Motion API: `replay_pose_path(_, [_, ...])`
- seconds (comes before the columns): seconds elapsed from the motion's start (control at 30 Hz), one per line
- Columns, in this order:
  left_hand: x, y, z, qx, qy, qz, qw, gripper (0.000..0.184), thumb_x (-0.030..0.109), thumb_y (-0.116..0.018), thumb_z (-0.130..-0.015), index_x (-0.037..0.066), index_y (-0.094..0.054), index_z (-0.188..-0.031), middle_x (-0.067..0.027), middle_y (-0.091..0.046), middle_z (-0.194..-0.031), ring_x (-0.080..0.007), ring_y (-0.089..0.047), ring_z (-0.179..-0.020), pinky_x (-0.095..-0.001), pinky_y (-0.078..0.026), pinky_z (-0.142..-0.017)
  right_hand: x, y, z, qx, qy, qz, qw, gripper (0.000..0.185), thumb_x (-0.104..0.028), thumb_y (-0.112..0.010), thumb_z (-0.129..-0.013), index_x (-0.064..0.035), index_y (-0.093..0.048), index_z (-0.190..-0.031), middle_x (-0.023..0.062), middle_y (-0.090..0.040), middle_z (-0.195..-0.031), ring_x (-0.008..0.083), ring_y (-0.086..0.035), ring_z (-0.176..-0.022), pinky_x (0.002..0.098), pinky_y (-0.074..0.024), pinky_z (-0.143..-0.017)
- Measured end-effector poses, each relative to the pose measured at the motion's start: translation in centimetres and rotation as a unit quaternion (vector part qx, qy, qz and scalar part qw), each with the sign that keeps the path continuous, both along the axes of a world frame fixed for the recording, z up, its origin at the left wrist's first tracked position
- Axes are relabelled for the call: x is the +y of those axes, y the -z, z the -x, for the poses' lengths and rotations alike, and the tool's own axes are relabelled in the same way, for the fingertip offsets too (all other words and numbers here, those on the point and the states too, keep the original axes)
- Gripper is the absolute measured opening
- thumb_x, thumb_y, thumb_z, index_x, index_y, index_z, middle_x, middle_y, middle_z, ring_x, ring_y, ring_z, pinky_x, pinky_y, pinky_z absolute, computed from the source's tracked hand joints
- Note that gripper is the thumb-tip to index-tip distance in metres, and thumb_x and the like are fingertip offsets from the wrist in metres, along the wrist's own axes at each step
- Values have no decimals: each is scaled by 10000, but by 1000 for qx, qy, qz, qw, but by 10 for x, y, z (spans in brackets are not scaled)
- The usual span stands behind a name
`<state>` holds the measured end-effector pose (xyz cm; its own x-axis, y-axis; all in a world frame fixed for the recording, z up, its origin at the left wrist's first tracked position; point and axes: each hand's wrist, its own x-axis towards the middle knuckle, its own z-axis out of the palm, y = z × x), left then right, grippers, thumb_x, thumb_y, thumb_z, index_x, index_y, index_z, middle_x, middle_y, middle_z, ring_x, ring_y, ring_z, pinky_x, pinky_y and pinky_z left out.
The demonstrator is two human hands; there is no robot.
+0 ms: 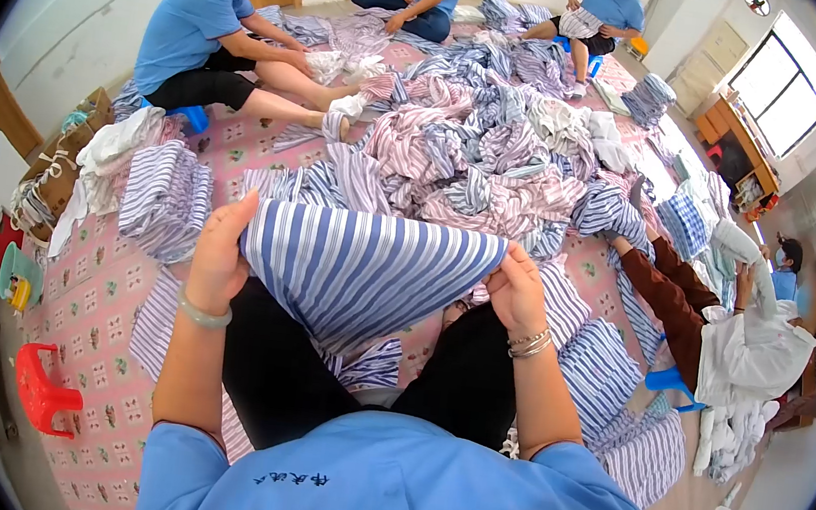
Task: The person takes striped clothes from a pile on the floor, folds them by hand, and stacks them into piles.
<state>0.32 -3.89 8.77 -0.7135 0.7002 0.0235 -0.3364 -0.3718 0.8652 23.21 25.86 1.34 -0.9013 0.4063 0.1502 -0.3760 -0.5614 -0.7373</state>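
Note:
A blue-and-white striped cloth is stretched between my two hands above my lap, its lower part hanging toward my knees. My left hand grips its upper left corner, a pale bangle on the wrist. At the upper right corner my right hand pinches the cloth, with bangles on that wrist. Whether the cloth is a garment or a sheet cannot be made out. Beyond it lies a large heap of crumpled striped cloths in blue, pink and white.
Folded striped stacks stand at my left and right. A red stool is at far left, near a green basin. Other people sit around the heap, one at left, another at right. Patterned pink sheeting covers the floor.

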Motion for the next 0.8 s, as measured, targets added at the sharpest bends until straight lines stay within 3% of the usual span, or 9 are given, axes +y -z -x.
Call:
replay_pose_path(0.17, [-3,12,6,92,-8,29,995,248,209,-470,-954,24,-632,-920,-27,-656,-871,-71,-604,-764,-219,-472,-691,-13,-16,6,51,63,67,995,143,-97,-439,-941,-60,-525,-1049,67,-604,-1067,172,-573,-999,334,-449,-901])
replay_pose_path(0.27, [-3,12,5,214,-67,113,968,204,172,-524,-930,19,-624,-841,77,-526,-711,1,-411,-649,-184,-324,-577,-2,-18,7,52,88,43,994,142,-100,-441,-942,-66,-518,-1057,61,-602,-1073,170,-575,-996,330,-456,-892])
replay_pose_path(0.37, [4,-11,-13,191,-93,115,971,164,149,-549,-909,15,-633,-866,70,-532,-713,-4,-411,-634,-181,-320,-569,-5,-32,6,51,135,-3,990,183,-110,-437,-948,-85,-466,-1127,35,-581,-1078,149,-570,-987,320,-463,-880])
replay_pose_path(0.5, [10,20,0,79,-63,65,993,118,98,-542,-902,9,-616,-924,-23,-642,-849,-76,-594,-737,-215,-476,-678,-14,-37,13,-6,129,41,991,325,-90,-469,-932,-106,-367,-1240,55,-567,-1066,157,-571,-971,324,-464,-870])
replay_pose_path(0.57, [12,19,-5,67,-74,39,994,80,68,-560,-886,22,-592,-943,-14,-634,-859,-69,-592,-736,-210,-475,-671,-11,-33,8,-20,92,-36,995,478,-2,-507,-886,-114,-295,-1300,89,-563,-1055,171,-573,-963,332,-457,-876])
replay_pose_path(0.63, [13,18,-12,102,-130,-16,986,246,26,-573,-864,5,-528,-1106,-8,-641,-864,-60,-582,-727,-190,-464,-673,-13,-35,0,-9,129,-124,984,591,94,-518,-833,-112,-259,-1323,104,-571,-1028,181,-583,-932,338,-455,-877])
replay_pose_path(0.67, [7,14,-15,91,-125,-28,988,443,16,-568,-864,1,-382,-1266,-53,-610,-1014,-92,-584,-828,-215,-464,-760,-21,-49,-3,-18,131,-85,988,697,102,-560,-800,-114,-218,-1368,135,-495,-1183,185,-539,-1015,318,-422,-914])
replay_pose_path(0.7, [9,11,-19,90,-117,-30,989,443,16,-568,-864,1,-382,-1266,-53,-610,-1014,-92,-584,-828,-215,-464,-760,-22,-50,0,-19,139,-87,986,697,102,-560,-800,-114,-218,-1368,135,-495,-1183,185,-539,-1015,318,-422,-914])
replay_pose_path(0.8, [10,16,-27,201,-141,77,966,626,2,-542,-852,-6,-225,-1392,-143,-355,-1353,-178,-393,-1210,-285,-348,-977,-18,-43,3,-84,119,-230,962,808,38,-642,-753,-74,-180,-1406,113,-222,-1405,190,-250,-1263,307,-246,-1035])
